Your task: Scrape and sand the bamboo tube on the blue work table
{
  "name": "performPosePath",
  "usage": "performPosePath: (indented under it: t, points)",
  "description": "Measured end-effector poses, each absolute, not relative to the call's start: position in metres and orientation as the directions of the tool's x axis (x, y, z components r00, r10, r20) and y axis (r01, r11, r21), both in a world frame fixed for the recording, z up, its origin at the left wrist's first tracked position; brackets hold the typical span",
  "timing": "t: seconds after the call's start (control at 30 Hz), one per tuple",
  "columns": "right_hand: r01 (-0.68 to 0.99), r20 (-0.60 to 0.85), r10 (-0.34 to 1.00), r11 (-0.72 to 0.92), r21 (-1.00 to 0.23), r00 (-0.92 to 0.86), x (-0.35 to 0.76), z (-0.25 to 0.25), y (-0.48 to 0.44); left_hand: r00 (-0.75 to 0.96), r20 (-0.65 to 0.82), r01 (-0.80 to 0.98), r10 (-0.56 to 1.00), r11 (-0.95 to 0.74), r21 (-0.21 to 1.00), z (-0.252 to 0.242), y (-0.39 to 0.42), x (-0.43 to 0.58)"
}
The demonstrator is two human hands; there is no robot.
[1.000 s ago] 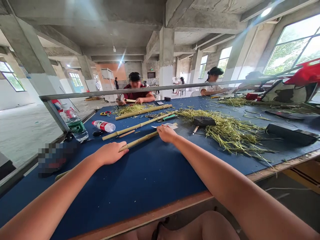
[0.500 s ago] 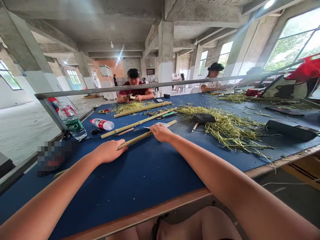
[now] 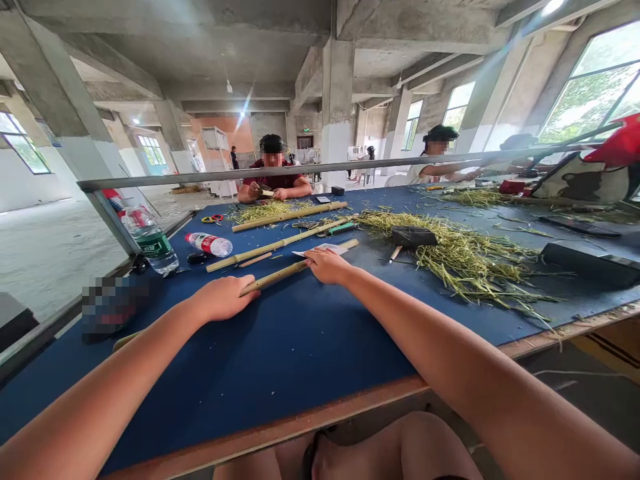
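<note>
A long bamboo stick (image 3: 283, 274) lies on the blue table (image 3: 280, 360) in front of me. My left hand (image 3: 223, 298) rests on its near end, fingers curled over it. My right hand (image 3: 327, 265) lies on the stick's middle, fingers closed over it, beside a white card (image 3: 325, 249). Two more bamboo sticks (image 3: 273, 246) (image 3: 287, 217) lie farther back.
A pile of green shavings (image 3: 465, 257) with a black mallet (image 3: 413, 237) spreads to the right. Water bottles (image 3: 150, 240) (image 3: 210, 244) and scissors (image 3: 211, 219) sit at left under a metal rail (image 3: 325, 168). Two people work at the far side.
Both hands stay on the bamboo stick; only the view has shifted slightly.
</note>
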State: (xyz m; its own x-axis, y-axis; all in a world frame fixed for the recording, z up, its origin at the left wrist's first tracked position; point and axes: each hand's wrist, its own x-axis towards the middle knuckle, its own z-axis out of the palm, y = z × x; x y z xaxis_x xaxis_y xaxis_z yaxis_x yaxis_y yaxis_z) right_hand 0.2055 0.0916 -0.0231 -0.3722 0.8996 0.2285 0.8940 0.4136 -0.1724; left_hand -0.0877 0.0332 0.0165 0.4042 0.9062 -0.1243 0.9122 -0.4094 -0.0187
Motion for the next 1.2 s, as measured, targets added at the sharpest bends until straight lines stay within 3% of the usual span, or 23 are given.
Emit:
performPosePath:
  t: [0.53,1.2]
  points:
    - [0.896,0.234,0.897,0.415,-0.159,-0.375,0.2047,-0.0217,0.0905,0.411,-0.099,0.903,0.906,-0.419,-0.090,0.0128,0.0330,-0.0868]
    - [0.898,0.216,0.903,0.408,-0.163,-0.371,0.2062,-0.0254,0.0942,0.421,-0.098,0.900,0.902,-0.429,-0.082,0.0142,0.0315,-0.0851]
